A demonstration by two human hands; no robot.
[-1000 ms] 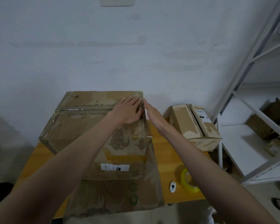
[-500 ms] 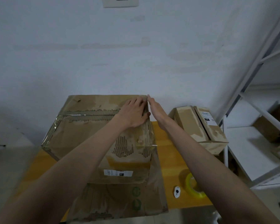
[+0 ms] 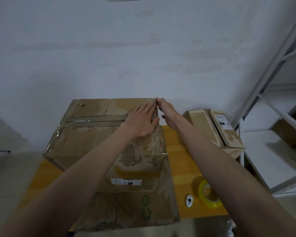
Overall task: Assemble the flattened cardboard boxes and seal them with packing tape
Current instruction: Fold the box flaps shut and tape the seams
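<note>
A large worn cardboard box (image 3: 92, 139) stands assembled on the yellow table (image 3: 179, 168), with clear tape along its top seam and torn patches showing the corrugation. My left hand (image 3: 142, 120) lies flat on the box's top near the far right corner, fingers straight. My right hand (image 3: 167, 111) presses flat against the right side of the box at that same corner, fingers extended along the edge. A flattened cardboard box (image 3: 126, 212) lies under the large one at the table's front. A yellow roll of packing tape (image 3: 208, 194) sits on the table under my right forearm.
A smaller closed cardboard box (image 3: 214, 130) with a label sits at the table's right side. A small white cutter (image 3: 189, 200) lies beside the tape. A white metal shelf rack (image 3: 272, 142) with more cardboard stands to the right. A white wall is close behind.
Both hands have slid along the box's right edge toward its far corner. The view has tilted slightly upward.
</note>
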